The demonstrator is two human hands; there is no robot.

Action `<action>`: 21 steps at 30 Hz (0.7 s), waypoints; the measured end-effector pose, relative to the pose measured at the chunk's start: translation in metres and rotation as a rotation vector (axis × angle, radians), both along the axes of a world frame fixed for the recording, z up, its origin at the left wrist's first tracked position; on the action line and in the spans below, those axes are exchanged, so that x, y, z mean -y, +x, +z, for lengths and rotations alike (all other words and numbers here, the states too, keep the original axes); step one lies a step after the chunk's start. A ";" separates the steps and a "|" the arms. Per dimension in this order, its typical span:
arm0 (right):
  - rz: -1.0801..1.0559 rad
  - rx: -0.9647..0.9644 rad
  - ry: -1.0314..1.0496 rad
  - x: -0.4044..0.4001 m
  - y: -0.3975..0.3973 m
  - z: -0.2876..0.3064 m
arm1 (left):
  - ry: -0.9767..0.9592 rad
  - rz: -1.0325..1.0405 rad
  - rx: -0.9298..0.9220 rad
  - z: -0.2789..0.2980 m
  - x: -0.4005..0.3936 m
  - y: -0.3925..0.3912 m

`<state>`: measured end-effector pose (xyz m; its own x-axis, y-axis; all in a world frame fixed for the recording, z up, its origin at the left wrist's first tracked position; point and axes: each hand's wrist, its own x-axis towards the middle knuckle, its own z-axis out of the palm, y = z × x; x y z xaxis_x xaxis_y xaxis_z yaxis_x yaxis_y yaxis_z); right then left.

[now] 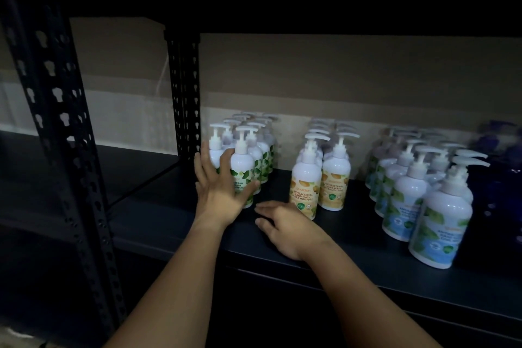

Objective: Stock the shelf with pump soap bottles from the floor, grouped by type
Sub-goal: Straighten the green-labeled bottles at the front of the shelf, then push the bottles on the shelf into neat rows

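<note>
Three groups of white pump soap bottles stand in rows on a dark shelf (158,215). The green-leaf bottles (243,167) are at the left, the orange-label bottles (306,186) in the middle, and the blue-and-green-label bottles (440,223) at the right. My left hand (219,192) is spread with straight fingers against the front green-leaf bottles. Just in front of the orange-label bottles, my right hand (285,226) lies palm down on the shelf and holds nothing.
Black perforated uprights stand at the left front (56,110) and behind the green group (185,93). A dark shelf board hangs overhead. Blurred dark blue bottles (502,147) sit at the far right. A plain wall backs the shelf.
</note>
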<state>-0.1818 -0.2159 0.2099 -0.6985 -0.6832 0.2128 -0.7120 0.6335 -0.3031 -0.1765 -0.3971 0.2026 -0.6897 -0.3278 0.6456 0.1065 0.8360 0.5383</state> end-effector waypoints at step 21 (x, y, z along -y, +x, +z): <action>-0.108 -0.070 0.153 0.009 0.016 -0.004 | 0.092 0.192 0.411 -0.002 -0.007 0.045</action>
<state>-0.1657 -0.2249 0.2064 -0.7566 -0.6332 0.1632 -0.6533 0.7421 -0.1497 -0.1319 -0.3902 0.2010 -0.8036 -0.5178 0.2935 -0.2830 0.7663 0.5768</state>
